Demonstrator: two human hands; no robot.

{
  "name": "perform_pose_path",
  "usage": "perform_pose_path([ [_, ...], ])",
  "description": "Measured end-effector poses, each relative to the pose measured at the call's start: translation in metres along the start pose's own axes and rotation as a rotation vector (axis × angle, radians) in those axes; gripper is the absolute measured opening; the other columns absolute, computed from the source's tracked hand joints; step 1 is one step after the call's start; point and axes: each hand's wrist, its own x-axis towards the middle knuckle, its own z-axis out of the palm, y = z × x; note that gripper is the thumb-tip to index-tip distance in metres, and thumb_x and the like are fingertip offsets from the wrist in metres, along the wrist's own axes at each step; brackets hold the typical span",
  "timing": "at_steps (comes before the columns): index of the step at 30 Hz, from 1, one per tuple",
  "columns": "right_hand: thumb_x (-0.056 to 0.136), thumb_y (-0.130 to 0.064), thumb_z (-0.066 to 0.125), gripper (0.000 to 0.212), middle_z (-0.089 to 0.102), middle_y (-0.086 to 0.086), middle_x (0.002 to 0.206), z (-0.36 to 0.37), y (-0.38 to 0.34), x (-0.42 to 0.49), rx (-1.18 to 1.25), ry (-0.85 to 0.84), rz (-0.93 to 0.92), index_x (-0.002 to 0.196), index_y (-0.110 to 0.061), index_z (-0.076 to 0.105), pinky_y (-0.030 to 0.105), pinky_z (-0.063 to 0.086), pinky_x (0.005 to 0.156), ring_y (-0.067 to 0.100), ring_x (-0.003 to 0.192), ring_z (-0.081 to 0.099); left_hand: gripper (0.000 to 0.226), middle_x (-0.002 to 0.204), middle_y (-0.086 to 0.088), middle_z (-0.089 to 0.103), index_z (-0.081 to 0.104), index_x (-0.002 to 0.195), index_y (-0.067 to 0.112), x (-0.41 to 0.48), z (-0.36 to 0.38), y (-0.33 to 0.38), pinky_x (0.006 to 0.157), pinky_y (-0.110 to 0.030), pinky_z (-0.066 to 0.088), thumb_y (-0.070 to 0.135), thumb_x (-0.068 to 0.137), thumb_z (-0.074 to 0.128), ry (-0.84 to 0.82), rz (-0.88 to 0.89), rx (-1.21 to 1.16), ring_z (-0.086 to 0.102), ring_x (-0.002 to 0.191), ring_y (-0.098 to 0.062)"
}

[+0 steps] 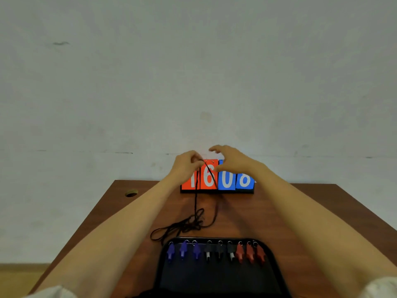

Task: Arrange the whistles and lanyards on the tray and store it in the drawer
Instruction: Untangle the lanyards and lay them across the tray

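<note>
A flip scoreboard [217, 181] is parked at the far edge of the brown wooden desk [300, 211], right up against a pale, scuffed wall [193, 72]. 16 is shown in red, 08 in blue. A round cable hole [131, 193] is cut into the desk's far-left corner.

Whistles [216, 251] on tray [217, 276]; lanyards [189, 224] behind it, before scoreboard [217, 179]

Wooden table [290, 211] (smooth, reddish); glossy black tray [214, 276]; corded lanyards [182, 226].

Left hand [186, 166] pinching black lanyard [196, 203] above scoreboard [227, 181], right hand [231, 161] open-fingered beside it, nine whistles [217, 251] rowed on tray [214, 278]
</note>
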Motion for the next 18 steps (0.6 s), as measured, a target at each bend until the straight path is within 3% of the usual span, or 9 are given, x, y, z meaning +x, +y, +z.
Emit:
perform_pose_path([
  [2, 0.088, -0.020, 0.065, 0.043, 0.058, 0.004, 0.123, 0.010, -0.007, 0.002, 0.125, -0.057, -0.005, 0.128, -0.019, 0.049, 0.021, 0.047, 0.070, 0.013, 0.084, 0.059, 0.012, 0.088, -0.004, 0.067, 0.064, 0.098, 0.010, 0.003, 0.000, 0.016, 0.068, -0.017, 0.045, 0.014, 0.088, 0.059, -0.001, 0.081, 0.020, 0.061, 0.081, -0.017],
  [4, 0.094, -0.016, 0.054, 0.013, 0.068, 0.009, 0.104, 0.014, -0.009, 0.007, 0.229, 0.018, 0.063, 0.106, -0.013, 0.057, 0.019, 0.048, 0.057, 0.012, 0.067, 0.061, 0.011, 0.090, -0.003, 0.066, 0.063, 0.097, 0.010, 0.005, 0.000, 0.020, 0.069, -0.019, 0.046, 0.014, 0.088, 0.059, 0.044, 0.119, 0.027, 0.060, 0.082, -0.017],
  [5, 0.096, -0.013, 0.049, 0.010, 0.068, 0.011, 0.097, 0.013, -0.007, 0.009, 0.275, 0.087, 0.104, 0.099, -0.010, 0.058, 0.018, 0.049, 0.054, 0.012, 0.063, 0.060, 0.010, 0.089, -0.002, 0.064, 0.062, 0.097, 0.010, 0.005, -0.001, 0.018, 0.069, -0.022, 0.047, 0.014, 0.089, 0.058, 0.069, 0.112, 0.037, 0.060, 0.080, -0.017],
  [8, 0.094, -0.008, 0.049, 0.011, 0.066, 0.015, 0.098, 0.005, -0.001, 0.010, 0.453, 0.202, 0.152, 0.103, -0.007, 0.057, 0.017, 0.052, 0.053, 0.012, 0.062, 0.062, 0.005, 0.083, 0.001, 0.060, 0.059, 0.092, 0.010, 0.002, -0.002, 0.001, 0.066, -0.026, 0.049, 0.013, 0.088, 0.060, 0.085, 0.034, 0.007, 0.061, 0.071, -0.017],
  [11, 0.090, -0.011, 0.060, 0.032, 0.063, 0.009, 0.106, 0.006, -0.007, 0.006, 0.569, -0.025, 0.104, 0.120, -0.012, 0.050, 0.021, 0.054, 0.059, 0.018, 0.075, 0.067, 0.006, 0.078, 0.006, 0.058, 0.062, 0.092, 0.011, 0.001, 0.003, -0.005, 0.064, -0.018, 0.045, 0.015, 0.087, 0.063, 0.101, 0.040, -0.039, 0.057, 0.069, -0.011],
  [13, 0.090, -0.014, 0.061, 0.027, 0.065, 0.009, 0.101, 0.014, -0.012, 0.006, 0.561, -0.113, 0.108, 0.116, -0.010, 0.054, 0.028, 0.058, 0.067, 0.021, 0.077, 0.068, 0.005, 0.078, 0.007, 0.060, 0.064, 0.091, 0.014, 0.003, 0.006, 0.002, 0.064, -0.014, 0.044, 0.018, 0.087, 0.063, 0.103, 0.061, -0.092, 0.056, 0.070, -0.007],
  [15, 0.093, -0.012, 0.057, 0.013, 0.068, 0.011, 0.088, 0.022, -0.011, 0.008, 0.528, -0.046, 0.111, 0.103, -0.005, 0.060, 0.033, 0.059, 0.075, 0.018, 0.070, 0.067, 0.005, 0.079, 0.005, 0.062, 0.064, 0.090, 0.017, 0.005, 0.008, 0.006, 0.062, -0.015, 0.044, 0.020, 0.087, 0.062, 0.088, 0.087, -0.081, 0.056, 0.069, -0.008],
  [18, 0.095, -0.008, 0.051, 0.015, 0.067, 0.010, 0.077, 0.021, -0.002, 0.013, 0.500, 0.119, 0.154, 0.104, -0.001, 0.061, 0.026, 0.059, 0.067, 0.015, 0.061, 0.066, 0.009, 0.080, 0.002, 0.060, 0.064, 0.092, 0.013, 0.008, 0.007, -0.002, 0.062, -0.022, 0.043, 0.021, 0.089, 0.059, 0.062, 0.091, 0.105, 0.053, 0.066, -0.012],
])
